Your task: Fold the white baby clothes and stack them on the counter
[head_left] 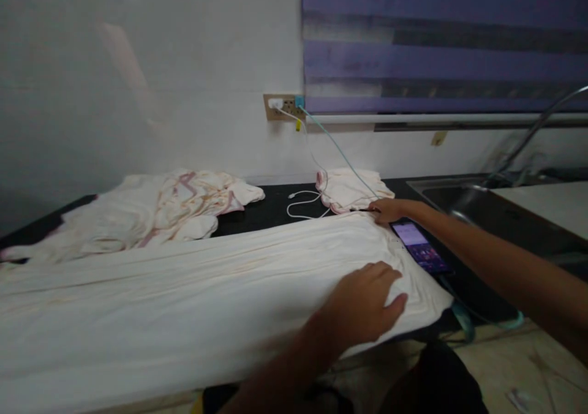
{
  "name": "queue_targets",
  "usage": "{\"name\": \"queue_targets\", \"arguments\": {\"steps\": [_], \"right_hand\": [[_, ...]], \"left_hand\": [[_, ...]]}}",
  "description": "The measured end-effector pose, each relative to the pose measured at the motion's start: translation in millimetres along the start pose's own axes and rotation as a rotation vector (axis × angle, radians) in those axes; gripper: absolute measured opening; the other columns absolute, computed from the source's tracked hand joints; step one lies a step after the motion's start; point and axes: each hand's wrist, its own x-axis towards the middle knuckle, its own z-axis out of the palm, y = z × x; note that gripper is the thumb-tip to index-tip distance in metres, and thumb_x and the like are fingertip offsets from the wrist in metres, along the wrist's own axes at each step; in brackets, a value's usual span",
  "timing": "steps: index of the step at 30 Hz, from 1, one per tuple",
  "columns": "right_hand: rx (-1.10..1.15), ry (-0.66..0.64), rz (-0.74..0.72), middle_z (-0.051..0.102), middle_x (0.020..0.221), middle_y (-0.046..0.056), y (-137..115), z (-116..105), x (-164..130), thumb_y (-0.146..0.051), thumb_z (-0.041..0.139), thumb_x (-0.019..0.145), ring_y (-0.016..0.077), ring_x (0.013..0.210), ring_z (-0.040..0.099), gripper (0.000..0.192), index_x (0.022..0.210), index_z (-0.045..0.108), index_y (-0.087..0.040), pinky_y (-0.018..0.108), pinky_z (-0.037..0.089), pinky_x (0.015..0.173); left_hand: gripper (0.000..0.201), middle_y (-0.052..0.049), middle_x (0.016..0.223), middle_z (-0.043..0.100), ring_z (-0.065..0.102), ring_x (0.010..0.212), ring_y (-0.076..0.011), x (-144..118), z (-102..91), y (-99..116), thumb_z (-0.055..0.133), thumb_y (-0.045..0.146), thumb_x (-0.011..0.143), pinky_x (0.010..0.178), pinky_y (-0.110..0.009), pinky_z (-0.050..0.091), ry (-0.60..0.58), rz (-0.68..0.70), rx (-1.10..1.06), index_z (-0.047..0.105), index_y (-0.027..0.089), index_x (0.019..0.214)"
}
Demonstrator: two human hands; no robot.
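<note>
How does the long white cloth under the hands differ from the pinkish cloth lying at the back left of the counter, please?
The long white cloth is spread flat along the counter; the pinkish cloth lies crumpled in a heap. The white cloth looks plain, while the pinkish cloth shows pink streaks. The left hand and right hand rest on the white cloth; neither touches the pinkish one. Both are pale fabric on the same dark counter.

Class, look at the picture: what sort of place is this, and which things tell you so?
Probably a home kitchen or laundry corner: a dark counter with a steel sink and tap, and a wall socket.
</note>
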Motion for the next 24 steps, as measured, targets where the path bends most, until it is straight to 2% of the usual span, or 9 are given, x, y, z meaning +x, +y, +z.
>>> {"name": "queue_targets", "arguments": {"steps": [2,4,6,8,11,16,20,24], "right_hand": [[-0.013,0.014,-0.001,0.074,0.125,0.017,3.0,4.8,2.8,-0.016,0.069,0.076,0.0278,0.11,0.07,0.048,0.124,0.073,-0.009,0.03,0.051,0.09],[-0.026,0.031,-0.013,0.075,0.122,0.016,4.5,6.7,3.5,-0.016,0.069,0.077,0.0279,0.109,0.07,0.045,0.121,0.074,-0.01,0.029,0.05,0.089],[-0.036,0.052,-0.037,0.075,0.121,0.016,4.2,6.4,1.1,-0.016,0.068,0.078,0.0283,0.109,0.069,0.042,0.119,0.075,-0.011,0.029,0.049,0.088],[-0.04,0.072,-0.065,0.074,0.121,0.017,2.6,4.1,-4.7,-0.016,0.068,0.079,0.0289,0.109,0.069,0.04,0.118,0.074,-0.01,0.029,0.048,0.088],[-0.046,0.106,-0.123,0.072,0.122,0.019,-0.7,-1.9,-17.9,-0.016,0.066,0.081,0.0286,0.109,0.067,0.038,0.118,0.073,-0.008,0.029,0.046,0.089],[-0.002,0.231,-0.22,0.071,0.116,0.017,-9.7,-12.8,-52.0,-0.015,0.066,0.083,0.0263,0.106,0.065,0.031,0.113,0.072,-0.009,0.029,0.045,0.091],[0.096,0.324,-0.322,0.069,0.112,0.012,-25.5,-15.6,-98.4,-0.009,0.063,0.085,0.0214,0.099,0.065,0.027,0.11,0.07,-0.013,0.028,0.046,0.088],[0.104,0.383,-0.364,0.067,0.112,0.009,-45.5,-6.9,-153.7,-0.009,0.063,0.087,0.0198,0.096,0.064,0.027,0.112,0.068,-0.016,0.028,0.048,0.083]], "left_hand": [[0.055,-0.014,0.137,0.067,0.061,0.129,-0.0298,22.1,32.1,9.9,0.049,0.053,0.1,0.111,-0.047,0.053,-0.027,-0.109,0.02,0.059,0.02,0.142],[0.068,-0.017,0.15,0.058,0.051,0.142,-0.038,30.5,57.5,12.2,0.05,0.065,0.095,0.117,-0.06,0.046,-0.039,-0.205,0.085,0.056,0.023,0.148],[0.075,-0.015,0.164,0.042,0.034,0.154,-0.0421,27.2,75.4,10.9,0.047,0.072,0.094,0.123,-0.068,0.035,-0.013,-0.223,0.133,0.052,0.028,0.153],[0.075,-0.012,0.17,0.032,0.023,0.159,-0.0397,18.3,85.2,9.1,0.04,0.074,0.095,0.126,-0.069,0.027,0.025,-0.185,0.141,0.048,0.032,0.156],[0.075,-0.01,0.17,0.032,0.022,0.16,-0.0364,7.9,87.8,7.8,0.039,0.074,0.096,0.127,-0.066,0.026,0.046,-0.149,0.136,0.046,0.033,0.157],[0.074,-0.01,0.17,0.032,0.022,0.16,-0.0357,8.8,86.1,6.8,0.043,0.075,0.095,0.127,-0.065,0.026,0.048,-0.154,0.141,0.048,0.034,0.156],[0.074,-0.009,0.17,0.034,0.023,0.159,-0.0364,10.0,87.6,6.5,0.046,0.074,0.094,0.127,-0.065,0.026,0.059,-0.158,0.14,0.048,0.034,0.156],[0.072,-0.01,0.168,0.037,0.027,0.158,-0.0375,10.1,86.1,8.0,0.05,0.072,0.093,0.126,-0.066,0.028,0.078,-0.156,0.125,0.05,0.034,0.154]]}}
